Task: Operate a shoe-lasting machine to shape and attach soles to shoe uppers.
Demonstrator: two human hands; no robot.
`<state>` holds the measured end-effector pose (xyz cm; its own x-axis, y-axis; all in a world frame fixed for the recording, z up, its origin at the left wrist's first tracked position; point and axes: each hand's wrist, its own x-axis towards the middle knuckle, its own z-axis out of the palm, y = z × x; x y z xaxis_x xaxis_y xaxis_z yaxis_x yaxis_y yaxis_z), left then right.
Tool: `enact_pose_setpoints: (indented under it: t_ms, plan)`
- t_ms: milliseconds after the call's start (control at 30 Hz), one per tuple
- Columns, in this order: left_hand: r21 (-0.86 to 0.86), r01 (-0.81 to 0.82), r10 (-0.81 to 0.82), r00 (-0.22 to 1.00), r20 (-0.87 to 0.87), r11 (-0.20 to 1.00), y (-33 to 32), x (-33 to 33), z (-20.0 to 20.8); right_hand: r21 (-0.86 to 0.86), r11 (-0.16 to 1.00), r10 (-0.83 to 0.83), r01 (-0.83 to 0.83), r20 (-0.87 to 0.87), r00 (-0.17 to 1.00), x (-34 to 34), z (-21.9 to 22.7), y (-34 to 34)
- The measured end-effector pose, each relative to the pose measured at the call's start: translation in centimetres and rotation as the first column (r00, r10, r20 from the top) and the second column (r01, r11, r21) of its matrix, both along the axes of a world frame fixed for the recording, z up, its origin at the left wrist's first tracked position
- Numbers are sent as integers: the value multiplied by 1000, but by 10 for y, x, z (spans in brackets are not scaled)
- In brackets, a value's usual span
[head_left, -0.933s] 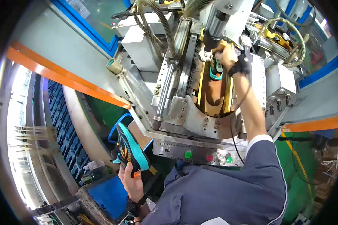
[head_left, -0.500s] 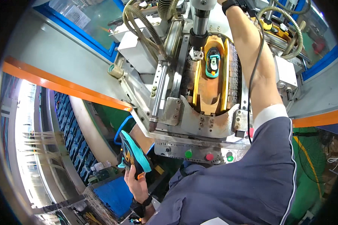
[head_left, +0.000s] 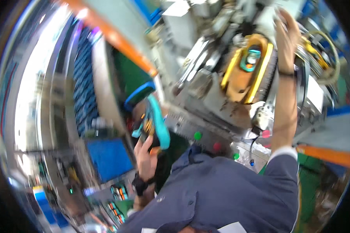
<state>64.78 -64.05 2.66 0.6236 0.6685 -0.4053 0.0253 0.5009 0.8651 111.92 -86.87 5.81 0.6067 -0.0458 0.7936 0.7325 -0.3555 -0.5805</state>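
Observation:
A black and teal shoe (head_left: 162,126) with orange accents is gripped by its orange-tabbed end in my left hand (head_left: 146,161), left of the machine's front panel. My right hand (head_left: 287,37) is raised at the machine's right side; motion blurs it, but its fingers look stretched out with nothing in them. Between the yellow side pads (head_left: 259,73) of the machine's orange-brown cradle (head_left: 237,87) sits another teal and dark shoe (head_left: 253,58), to the left of my right hand and apart from it.
On the machine's front panel are a green button (head_left: 198,135) and a red button (head_left: 217,146). An orange rail (head_left: 116,37) slants across the upper left. Beyond a blue panel (head_left: 109,158) runs a dark ridged belt (head_left: 84,81). Several teal and orange items (head_left: 114,211) lie lower left.
My right hand has come down from the machine's top edge into view. The left hand still holds its shoe. The whole view has turned, and the dark column above the cradle has left it.

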Motion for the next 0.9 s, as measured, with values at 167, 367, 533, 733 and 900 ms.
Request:
enact_pose_setpoints:
  t_ms: [167,367,533,733,900]
  plan:
    - [-46,-84,88,992,87,995,-12,-23,-32,-144,879,356,-455,-439,825,-268,-117,66]
    - [-130,-317,322,946,20,939,-37,-82,-54,-507,475,518,-719,-499,694,-329,-274,119]
    - [71,-451,455,867,-201,890,-45,-155,-95,-476,578,569,-663,-348,745,-337,-334,126]
    - [-77,-788,760,610,-223,610,-55,-268,-112,-487,464,586,-740,-459,668,-324,-317,141]
    - [-27,-978,955,208,-209,207,-39,-396,-164,-242,458,617,-855,-606,502,-365,-223,249]
